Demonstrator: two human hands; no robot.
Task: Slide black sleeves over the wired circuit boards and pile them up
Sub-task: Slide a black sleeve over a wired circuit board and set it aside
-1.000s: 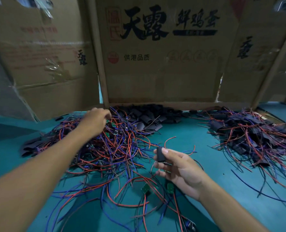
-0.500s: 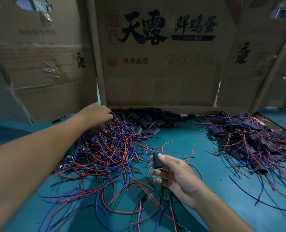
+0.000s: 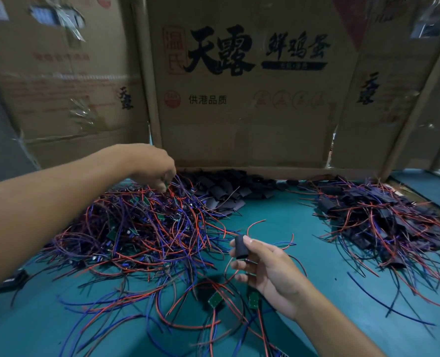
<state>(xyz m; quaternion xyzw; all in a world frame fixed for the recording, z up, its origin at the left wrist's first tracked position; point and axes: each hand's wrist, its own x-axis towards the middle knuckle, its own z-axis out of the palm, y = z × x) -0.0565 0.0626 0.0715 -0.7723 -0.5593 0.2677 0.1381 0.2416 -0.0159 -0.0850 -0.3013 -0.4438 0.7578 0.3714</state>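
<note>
- Near, the right hand [image 3: 270, 274] holds a black sleeve [image 3: 240, 246] upright in its fingers, unchanged.
- The left hand [image 3: 152, 166] has lifted from the tangle of wired boards [image 3: 141, 228], fingers pinching wires: likely the next board.
- Far: loose sleeves [image 3: 229, 186]; finished pile [image 3: 384, 222] right.
- No containers; only cardboard walls [image 3: 239, 124].

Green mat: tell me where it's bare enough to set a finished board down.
The green mat is bare between the empty black sleeves at the back, the loose wired boards and the sleeved pile. Also bare at the near right corner. The left is crowded with wires.
</note>
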